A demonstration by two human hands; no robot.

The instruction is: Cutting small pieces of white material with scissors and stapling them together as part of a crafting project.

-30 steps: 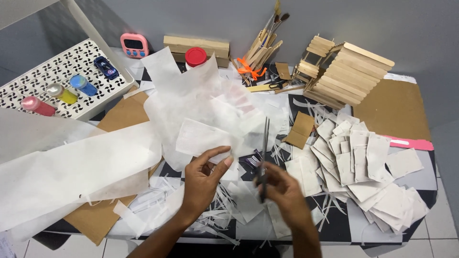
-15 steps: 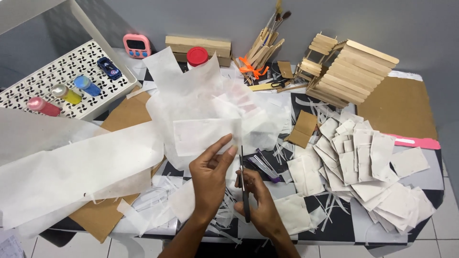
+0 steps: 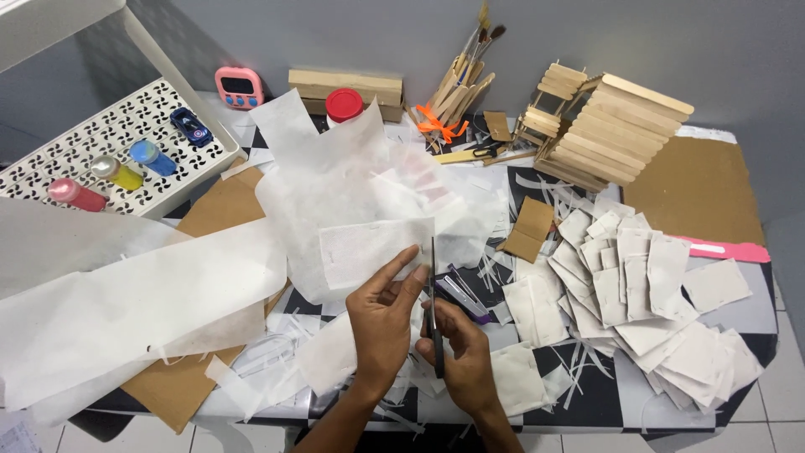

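Observation:
My left hand (image 3: 381, 323) pinches the near edge of a white rectangular paper piece (image 3: 369, 247), holding it up over the table. My right hand (image 3: 457, 356) grips a pair of dark scissors (image 3: 434, 306), blades pointing away from me, right beside the paper's right edge and next to my left fingertips. Thin white paper strips lie under both hands.
A pile of cut white paper squares (image 3: 637, 285) covers the table's right side. Large white sheets (image 3: 126, 294) and brown cardboard (image 3: 180, 386) lie left. A stick house (image 3: 612, 126), brushes (image 3: 465, 59), a red-lidded jar (image 3: 344, 105), a pink timer (image 3: 239, 86) and a rack of paint bottles (image 3: 109, 143) stand behind.
The hands moved left and closer together. The left hand lifted the paper piece higher, and the scissors swung upright against its right edge.

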